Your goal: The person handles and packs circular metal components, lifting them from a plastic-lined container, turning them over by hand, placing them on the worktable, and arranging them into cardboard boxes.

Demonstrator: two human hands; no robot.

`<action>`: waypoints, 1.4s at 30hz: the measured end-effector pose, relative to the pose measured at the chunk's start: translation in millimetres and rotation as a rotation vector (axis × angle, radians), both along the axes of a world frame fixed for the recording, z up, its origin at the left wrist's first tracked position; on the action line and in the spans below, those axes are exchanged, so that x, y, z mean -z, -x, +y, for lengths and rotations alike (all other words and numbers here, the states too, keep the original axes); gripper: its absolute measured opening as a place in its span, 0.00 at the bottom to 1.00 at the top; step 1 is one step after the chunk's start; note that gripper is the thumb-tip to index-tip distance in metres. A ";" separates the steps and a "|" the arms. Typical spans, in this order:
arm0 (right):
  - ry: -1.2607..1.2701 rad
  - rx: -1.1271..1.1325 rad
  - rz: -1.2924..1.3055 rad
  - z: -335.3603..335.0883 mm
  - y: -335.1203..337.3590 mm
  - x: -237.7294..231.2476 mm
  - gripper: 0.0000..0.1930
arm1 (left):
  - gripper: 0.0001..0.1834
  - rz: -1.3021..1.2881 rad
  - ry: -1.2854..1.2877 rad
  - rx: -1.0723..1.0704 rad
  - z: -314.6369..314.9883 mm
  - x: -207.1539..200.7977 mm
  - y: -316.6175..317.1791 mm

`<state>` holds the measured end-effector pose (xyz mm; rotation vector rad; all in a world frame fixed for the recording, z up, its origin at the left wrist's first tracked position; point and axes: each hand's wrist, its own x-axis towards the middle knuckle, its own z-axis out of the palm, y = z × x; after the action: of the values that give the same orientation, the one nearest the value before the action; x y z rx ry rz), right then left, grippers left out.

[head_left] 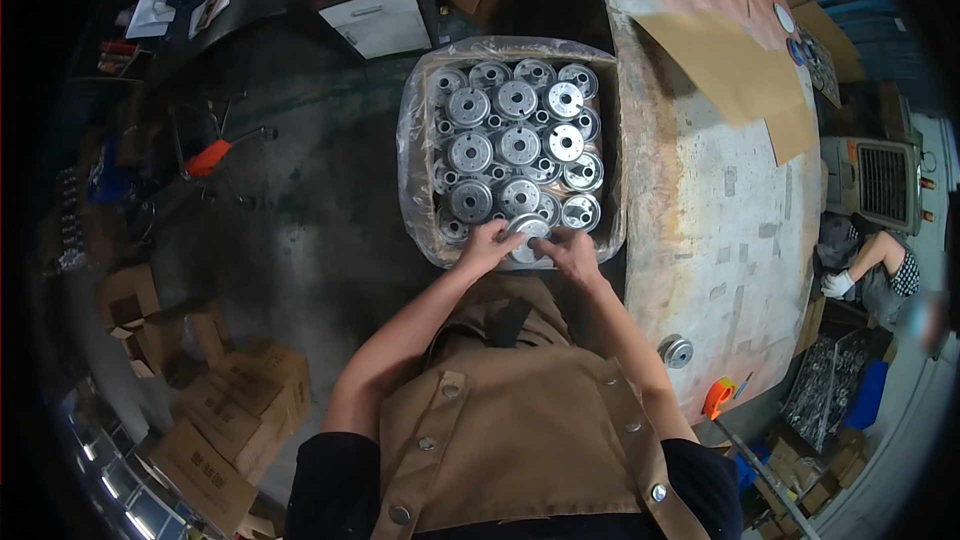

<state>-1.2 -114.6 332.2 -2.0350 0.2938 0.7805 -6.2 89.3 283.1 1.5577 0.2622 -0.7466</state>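
Both my hands are at the near edge of a plastic-lined cardboard box [612, 155]. Between them is a round silver metal hub [527, 230], flanged and tilted over the near row. My left hand [486, 246] has its fingers closed on the hub's left side. On its right side, my right hand [572, 254] grips with bent fingers. Inside the box lie layered rows of similar metal hubs [519, 145], flat faces up on top, with narrower stubs showing between them. Parts of the near row are hidden by my hands.
Right of the box stands a worn worktable [700, 240] with brown cardboard sheet [740, 70], a single metal hub [676, 351] and an orange tape dispenser [718, 397]. Cardboard cartons [240, 410] are stacked at left. Another person [880, 270] is at far right.
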 end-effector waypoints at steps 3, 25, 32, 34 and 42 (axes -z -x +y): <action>0.228 0.129 -0.105 -18.1 -10.8 27.5 0.31 | 0.26 0.032 0.010 -0.107 -5.0 5.1 -2.6; 0.614 -0.006 0.013 -60.0 -67.1 97.2 0.26 | 0.19 0.219 -0.223 -0.274 58.3 16.7 49.6; 0.530 0.085 -0.218 -70.6 -35.0 83.9 0.25 | 0.18 0.210 -0.193 -0.310 67.5 23.7 54.8; 0.452 0.179 -0.314 -77.4 -9.8 77.7 0.22 | 0.16 0.153 -0.268 -0.423 77.4 30.5 54.8; 0.418 0.368 0.045 -71.8 88.4 85.8 0.25 | 0.16 0.060 -0.364 -0.520 128.6 52.6 18.9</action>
<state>-89.6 -186.4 246.4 -2.2528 0.8917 0.5650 -25.2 217.9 230.5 1.7029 0.8489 -0.3446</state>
